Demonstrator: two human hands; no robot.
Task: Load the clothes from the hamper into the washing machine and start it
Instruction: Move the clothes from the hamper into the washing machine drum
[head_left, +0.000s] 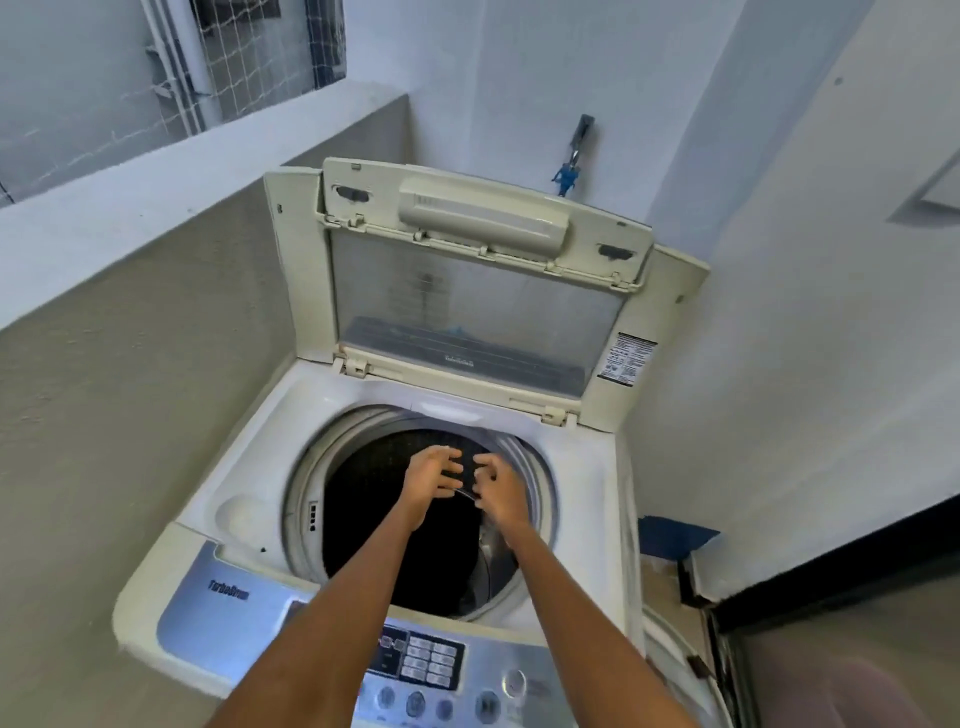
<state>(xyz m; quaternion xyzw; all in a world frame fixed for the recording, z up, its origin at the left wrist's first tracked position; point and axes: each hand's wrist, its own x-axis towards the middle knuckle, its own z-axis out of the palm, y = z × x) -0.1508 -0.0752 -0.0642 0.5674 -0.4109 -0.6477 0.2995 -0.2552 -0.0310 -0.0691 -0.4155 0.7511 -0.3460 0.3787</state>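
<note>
Right now both hands hang over the open mouth of the washing machine (582, 467), side by side and nearly touching above the middle of the drum (395, 525). The left hand (432, 480) has its fingers (451, 458) spread and lightly bent, reaching toward the far side of the drum; the right hand (496, 488) sits just beside it with fingers loosely curled. A thin pale line shows between the two hands, and whether either hand pinches it I cannot tell. Neither hand plainly holds a garment.

Below the hands the drum is very dark. That dark mass may be clothes already dropped in, but the picture does not settle it. The hamper is out of view, so the clothes lie either straight down from the fingers, inside the drum, or somewhere behind the camera.

The lid (478, 291) stands raised at the far side of the drum, well clear of the arms. The control panel (421, 665) lies on the near side of the drum, under the forearms. Judged from this, the turn that matters is back toward the body: the right forearm crosses closest above the buttons, so that hand looks the nearer one for starting the machine once the lid comes down.
</note>
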